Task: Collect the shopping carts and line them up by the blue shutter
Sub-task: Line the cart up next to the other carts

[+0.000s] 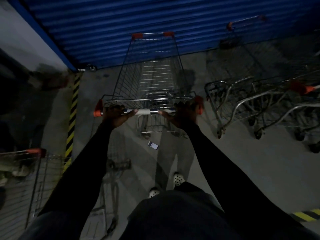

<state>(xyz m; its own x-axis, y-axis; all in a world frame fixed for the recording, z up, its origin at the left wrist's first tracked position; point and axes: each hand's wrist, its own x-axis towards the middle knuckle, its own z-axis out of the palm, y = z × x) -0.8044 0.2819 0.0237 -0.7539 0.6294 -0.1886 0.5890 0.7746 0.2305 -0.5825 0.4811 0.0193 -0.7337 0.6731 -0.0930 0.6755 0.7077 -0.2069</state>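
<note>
The shopping cart [152,80] fills the lane straight ahead, its far end close to the blue shutter [155,23], which closes off the far side. Just right of it stands a cluster of nested carts [259,104], leaving a narrow gap. Another cart [245,32] stands far right by the shutter. A further cart [26,170] blocks the near left, beyond the yellow-and-black floor marking [72,118]. Bare concrete floor [259,170] lies open near right and between the marking and the middle cart.

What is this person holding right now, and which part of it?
A shopping cart, by its handle bar: the left hand grips near the bar's left end, the right hand near its right end.
</note>
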